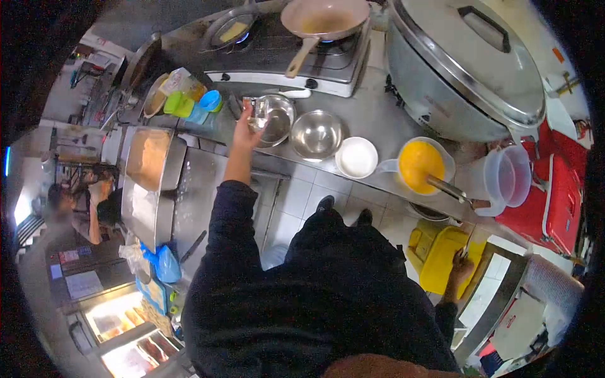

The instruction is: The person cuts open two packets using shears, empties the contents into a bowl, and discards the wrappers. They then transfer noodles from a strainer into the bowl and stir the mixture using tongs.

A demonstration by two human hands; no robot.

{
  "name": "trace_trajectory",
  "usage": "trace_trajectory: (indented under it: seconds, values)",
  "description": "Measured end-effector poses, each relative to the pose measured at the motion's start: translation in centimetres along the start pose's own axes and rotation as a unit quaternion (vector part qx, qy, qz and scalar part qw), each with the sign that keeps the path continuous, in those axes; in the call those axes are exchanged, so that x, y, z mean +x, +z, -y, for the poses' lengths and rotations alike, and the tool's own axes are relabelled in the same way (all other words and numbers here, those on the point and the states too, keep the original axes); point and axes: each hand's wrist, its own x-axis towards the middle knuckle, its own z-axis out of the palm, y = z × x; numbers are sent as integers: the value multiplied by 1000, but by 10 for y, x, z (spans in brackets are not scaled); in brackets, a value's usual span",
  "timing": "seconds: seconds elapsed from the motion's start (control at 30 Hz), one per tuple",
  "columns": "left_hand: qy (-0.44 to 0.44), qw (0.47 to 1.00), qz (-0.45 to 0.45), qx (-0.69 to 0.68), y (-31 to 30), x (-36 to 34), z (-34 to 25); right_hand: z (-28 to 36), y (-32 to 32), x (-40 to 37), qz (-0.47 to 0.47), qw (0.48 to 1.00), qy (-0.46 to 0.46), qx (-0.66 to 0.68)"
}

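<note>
My left hand (244,133) is closed on a small clear, shiny item (259,116) with a reddish part, held over a steel bowl (282,120) at the counter edge. Beside that bowl sits a second steel bowl (317,135), then a white bowl (357,157) of white contents. Low on the right, over the yellow bin (435,268), my right hand (463,268) grips a thin, light-coloured utensil whose kind I cannot tell. A clear jug of yellow liquid (421,162) stands further along the counter, with a metal-handled tool (449,187) dipped in it.
A pan (325,19) and a smaller skillet (230,30) rest on the gas stove (277,60). The large lidded cooker (441,94) occupies the back right, near an empty clear jug (507,176) and a red cooler (554,201). Steel trays (178,165) line the left; another person (82,214) stands beyond them.
</note>
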Motion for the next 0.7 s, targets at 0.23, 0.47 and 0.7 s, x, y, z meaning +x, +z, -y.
trace_trajectory:
  seconds: [0.23, 0.47, 0.7]
  values:
    - [-48, 999, 5, 5, -30, 27, 3, 86, 22, -179, 59, 892, 140, 426]
    - [-60, 986, 109, -113, -48, 55, 6, 233, -30, -202, 239, 931, 5, 274]
    - [-158, 968, 181, -67, 27, 13, 37, 322, -44, -195, 209, 950, -3, 231]
